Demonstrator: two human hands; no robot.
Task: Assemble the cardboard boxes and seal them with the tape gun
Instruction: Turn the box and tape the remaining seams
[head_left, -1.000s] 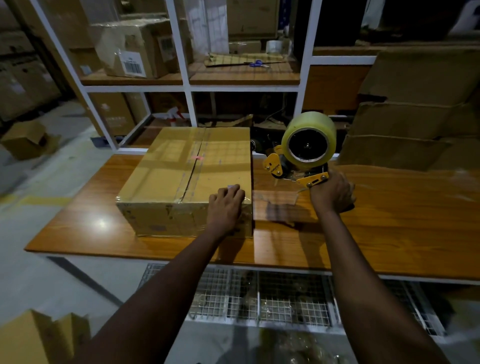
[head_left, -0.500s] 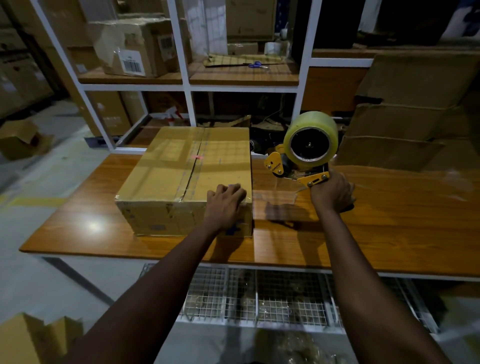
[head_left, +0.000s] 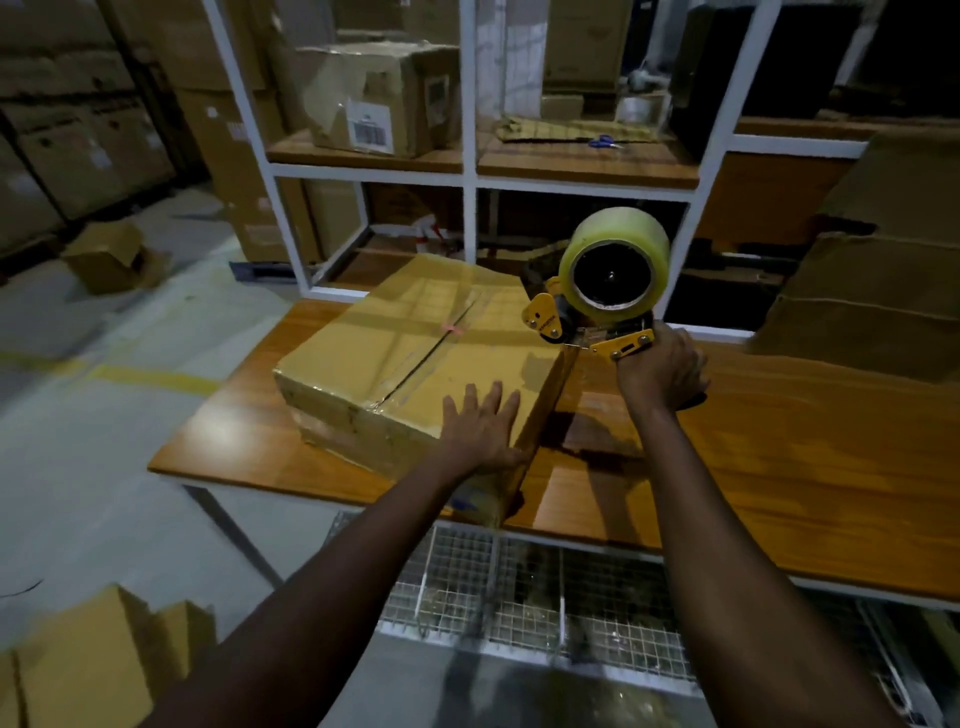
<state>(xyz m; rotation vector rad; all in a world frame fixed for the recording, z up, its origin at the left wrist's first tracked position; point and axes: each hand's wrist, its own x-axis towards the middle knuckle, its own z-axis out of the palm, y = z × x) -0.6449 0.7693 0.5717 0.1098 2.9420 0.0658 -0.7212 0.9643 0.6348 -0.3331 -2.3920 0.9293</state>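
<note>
A closed cardboard box (head_left: 395, 358) lies on the wooden table (head_left: 779, 457), turned at an angle, with clear tape along its top seam. My left hand (head_left: 485, 426) presses flat on the box's near right corner, fingers spread. My right hand (head_left: 660, 366) grips the handle of a yellow tape gun (head_left: 597, 291) carrying a big roll of clear tape. The gun's front end hovers just above the box's right edge. A strip of tape runs from the gun down the box's right side.
Flattened cardboard sheets (head_left: 872, 270) are stacked at the table's back right. A white shelf rack (head_left: 470, 176) with boxes and blue scissors (head_left: 602, 140) stands behind. Wire baskets (head_left: 519, 592) hang under the table. More boxes lie on the floor (head_left: 109, 254) to the left.
The box has swung round, its near right corner now closer to me. My left hand went from curled over the edge to flat on top. The tape gun came up to the box's right edge.
</note>
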